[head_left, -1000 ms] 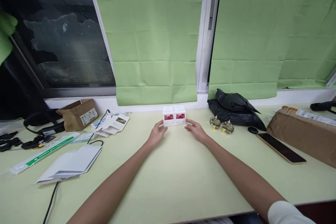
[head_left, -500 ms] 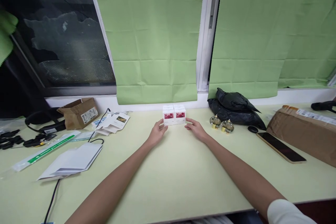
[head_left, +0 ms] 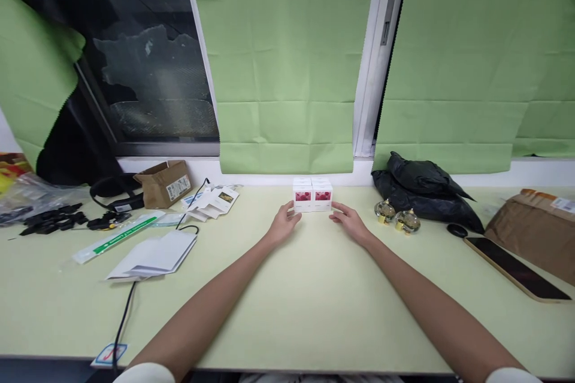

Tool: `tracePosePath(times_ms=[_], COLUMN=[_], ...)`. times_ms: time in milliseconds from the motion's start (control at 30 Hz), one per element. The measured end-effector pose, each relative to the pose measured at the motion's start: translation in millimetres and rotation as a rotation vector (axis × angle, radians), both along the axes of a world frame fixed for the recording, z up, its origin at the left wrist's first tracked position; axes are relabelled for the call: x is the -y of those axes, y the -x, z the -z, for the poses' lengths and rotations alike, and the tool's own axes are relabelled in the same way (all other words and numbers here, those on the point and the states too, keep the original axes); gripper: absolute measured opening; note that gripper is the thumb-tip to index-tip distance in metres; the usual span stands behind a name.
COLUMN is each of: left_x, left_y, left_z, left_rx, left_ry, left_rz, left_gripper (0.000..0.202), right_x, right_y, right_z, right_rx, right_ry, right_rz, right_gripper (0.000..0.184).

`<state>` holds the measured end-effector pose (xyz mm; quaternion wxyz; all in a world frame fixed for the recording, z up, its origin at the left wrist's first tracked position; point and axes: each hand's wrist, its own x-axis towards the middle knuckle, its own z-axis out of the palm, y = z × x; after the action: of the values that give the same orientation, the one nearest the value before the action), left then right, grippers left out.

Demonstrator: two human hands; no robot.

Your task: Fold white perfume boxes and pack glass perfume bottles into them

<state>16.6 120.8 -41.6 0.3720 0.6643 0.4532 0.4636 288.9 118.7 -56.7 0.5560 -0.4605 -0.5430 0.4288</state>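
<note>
A tight block of small white boxes [head_left: 312, 206] with red-pink pictures on their fronts stands on the table near the window wall. Two boxes face me, and the tops of others show behind them. My left hand [head_left: 284, 222] rests at the block's left side, fingertips against or very close to it, thumb apart. On the opposite side, my right hand [head_left: 350, 221] has its fingers stretched toward the right box's edge, thumb apart as well. Whether either hand presses on the boxes I cannot tell.
Right of the boxes stand two glass ornaments with gold bases [head_left: 406, 222], a black plastic parcel [head_left: 426, 191], a phone [head_left: 516, 269] and a brown carton [head_left: 534, 230]. To the left are folded white papers [head_left: 155, 257], an open brown box [head_left: 166, 185] and black cables.
The camera view has swung a little left, so everything sits farther right in the picture. Both hands stay beside the boxes, with hardly any movement against them.
</note>
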Motion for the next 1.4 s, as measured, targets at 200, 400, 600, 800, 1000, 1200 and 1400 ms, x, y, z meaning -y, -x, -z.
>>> tracePosePath(times_ms=[200, 400, 600, 800, 1000, 1200, 1400], left_x=[-2.3, -5.6, -7.5, -5.5, -4.3, -3.2, -3.2], left_y=[1.1, 2.2, 3.9, 2.6, 1.5, 2.6, 2.3], left_z=[2.2, 4.7, 6.9, 4.7, 3.6, 3.3, 3.1], left_rx=[-0.019, -0.021, -0.037, -0.043, -0.042, -0.046, -0.057], left_ry=[-0.007, -0.011, -0.025, -0.022, -0.024, -0.036, -0.04], left_rz=[0.009, 0.001, 0.01, 0.0, 0.0, 0.0, 0.004], left_gripper=[0.063, 0.061, 0.062, 0.061, 0.06, 0.062, 0.063], right_x=[0.7, 0.7, 0.2, -0.7, -2.0, -1.3, -0.9], right_y=[-0.1, 1.6, 0.6, 0.2, -0.5, -0.7, -0.4], right_z=[-0.8, -1.2, -0.1, 1.3, 3.0, 2.5, 1.5], right_rx=[0.003, -0.007, -0.011, -0.008, -0.004, -0.004, 0.001], right_ry=[0.01, 0.01, 0.001, -0.005, -0.006, -0.01, -0.009], right_rz=[0.008, 0.012, 0.004, -0.002, -0.005, -0.005, -0.001], right_gripper=[0.041, 0.038, 0.039, 0.039, 0.041, 0.04, 0.04])
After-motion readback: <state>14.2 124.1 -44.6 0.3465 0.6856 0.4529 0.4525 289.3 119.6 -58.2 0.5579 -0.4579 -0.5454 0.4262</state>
